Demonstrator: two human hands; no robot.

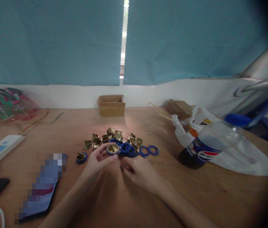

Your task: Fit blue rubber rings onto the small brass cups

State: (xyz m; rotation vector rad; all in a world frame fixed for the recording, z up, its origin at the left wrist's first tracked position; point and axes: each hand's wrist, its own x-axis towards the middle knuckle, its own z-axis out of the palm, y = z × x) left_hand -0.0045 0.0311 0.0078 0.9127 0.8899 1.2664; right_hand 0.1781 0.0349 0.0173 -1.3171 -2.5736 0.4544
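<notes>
My left hand (100,160) grips a round brass-coloured metal cap (113,149) between thumb and fingers, its hollow side facing me. Just to the right, my right hand (137,171) is curled closed, and what its fingertips hold, if anything, is hidden. Beyond both hands lies a heap of similar brass-coloured caps (111,131). Blue rings (125,148) are bunched in front of that heap, with a loose blue ring (153,150) at the right end. Left of my left hand sits a cap fitted with a blue ring (81,157).
A small open cardboard box (112,110) stands at the back by the wall. To the right, a tilted cola bottle (205,148) rests by a white plastic bag (245,161). On the left are a phone (43,193), a white power strip (0,150) and a clear bag of coloured items (5,104).
</notes>
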